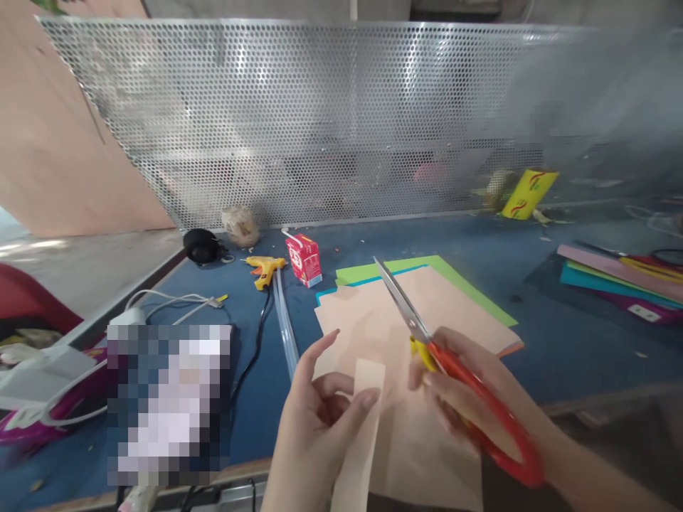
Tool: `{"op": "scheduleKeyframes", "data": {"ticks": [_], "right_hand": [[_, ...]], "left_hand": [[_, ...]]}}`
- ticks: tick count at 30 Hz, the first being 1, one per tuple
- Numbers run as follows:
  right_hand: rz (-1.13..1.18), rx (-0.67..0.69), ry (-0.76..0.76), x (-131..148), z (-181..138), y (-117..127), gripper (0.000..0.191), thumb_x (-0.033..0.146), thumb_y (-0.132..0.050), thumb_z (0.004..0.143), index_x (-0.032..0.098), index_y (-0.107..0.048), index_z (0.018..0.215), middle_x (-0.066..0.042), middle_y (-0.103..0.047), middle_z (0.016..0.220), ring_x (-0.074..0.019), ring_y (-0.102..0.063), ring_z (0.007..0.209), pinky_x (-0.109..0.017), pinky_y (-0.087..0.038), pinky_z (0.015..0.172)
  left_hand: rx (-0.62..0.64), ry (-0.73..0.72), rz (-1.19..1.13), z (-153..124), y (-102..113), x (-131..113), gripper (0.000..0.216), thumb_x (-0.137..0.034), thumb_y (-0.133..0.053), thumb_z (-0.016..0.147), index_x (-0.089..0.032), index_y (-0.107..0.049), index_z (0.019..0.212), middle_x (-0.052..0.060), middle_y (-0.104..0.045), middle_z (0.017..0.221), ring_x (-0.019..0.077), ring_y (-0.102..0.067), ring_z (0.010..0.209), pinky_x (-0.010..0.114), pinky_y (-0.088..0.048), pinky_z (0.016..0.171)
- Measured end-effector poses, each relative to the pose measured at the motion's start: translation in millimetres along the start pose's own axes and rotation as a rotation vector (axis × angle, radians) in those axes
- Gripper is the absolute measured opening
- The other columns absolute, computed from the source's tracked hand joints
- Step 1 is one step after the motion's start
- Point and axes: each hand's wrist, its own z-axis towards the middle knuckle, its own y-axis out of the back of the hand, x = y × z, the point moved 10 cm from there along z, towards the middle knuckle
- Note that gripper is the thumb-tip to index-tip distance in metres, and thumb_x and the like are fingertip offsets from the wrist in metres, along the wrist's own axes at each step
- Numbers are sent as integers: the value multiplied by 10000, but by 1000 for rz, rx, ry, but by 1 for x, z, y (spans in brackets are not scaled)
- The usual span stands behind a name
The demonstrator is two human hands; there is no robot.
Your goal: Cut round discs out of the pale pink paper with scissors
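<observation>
My left hand (325, 419) pinches a narrow strip of pale peach paper (368, 377) between thumb and curled fingers, its index finger raised. The strip runs down past the bottom of the view. In my right hand (453, 384) are scissors (474, 398) with red and yellow handles, their blades pointing up and left and looking closed. Under both hands lies a stack of paper, with a peach sheet (363, 313) on top and green (453, 284) and blue edges showing beneath. The scissors are apart from the strip.
A yellow glue gun (265, 269), clear glue sticks (285, 327) and a red drink carton (304, 259) stand left of the paper. A blurred-out device (171, 405) and white cables (181, 295) lie nearer. Coloured sheets (602, 281) are at right; a perforated metal panel (320, 107) borders the back.
</observation>
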Motion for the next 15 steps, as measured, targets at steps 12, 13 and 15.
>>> {"op": "scheduleKeyframes", "data": {"ticks": [12, 13, 15], "right_hand": [[100, 86, 198, 29, 17, -36, 342, 184, -734, 731, 191, -392, 734, 104, -503, 674, -10, -466, 337, -99, -402, 284], [129, 56, 232, 30, 17, -33, 344, 197, -731, 741, 195, -387, 746, 103, -499, 695, -18, -495, 358, -111, -435, 308], [196, -8, 305, 34, 16, -26, 322, 227, -705, 778, 204, -384, 791, 95, -500, 754, -31, -548, 407, -147, -503, 371]], "left_hand": [[-49, -136, 163, -13, 12, -17, 664, -368, -721, 708, -266, -432, 1297, -15, -654, 800, 119, -526, 640, 254, -390, 627], [-162, -208, 213, -20, 22, -26, 588, -371, -721, 721, -280, -477, 1248, -4, -654, 873, 131, -544, 715, 256, -408, 686], [-376, -318, 190, -40, 37, -34, 319, -378, -741, 728, -296, -583, 992, -13, -618, 829, 131, -522, 701, 234, -409, 650]]}}
